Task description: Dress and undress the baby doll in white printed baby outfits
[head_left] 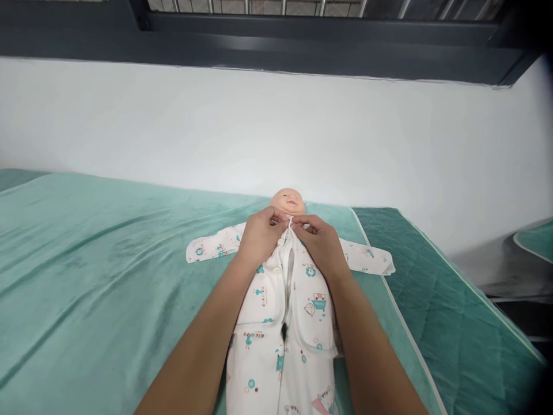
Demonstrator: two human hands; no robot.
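Observation:
A baby doll (288, 200) lies on its back, its head toward the wall. It wears a white printed baby jacket (311, 282) with both sleeves stretched out sideways. The jacket's front edges part below the neck, showing a dark gap lower down. White printed trousers (259, 369) extend toward me beneath it. At the collar, my left hand (264, 233) pinches the jacket's left-side edge. My right hand (318, 239) pinches the opposite edge, and the fingertips of both hands nearly meet under the doll's chin. What lies between the fingertips is partly hidden.
A light green sheet (108, 276) with wrinkles covers the bed. To the right, a darker quilted green mattress cover (432, 311) shows. A white wall (259, 127) rises behind the bed, below a dark window frame (302, 43) with metal bars.

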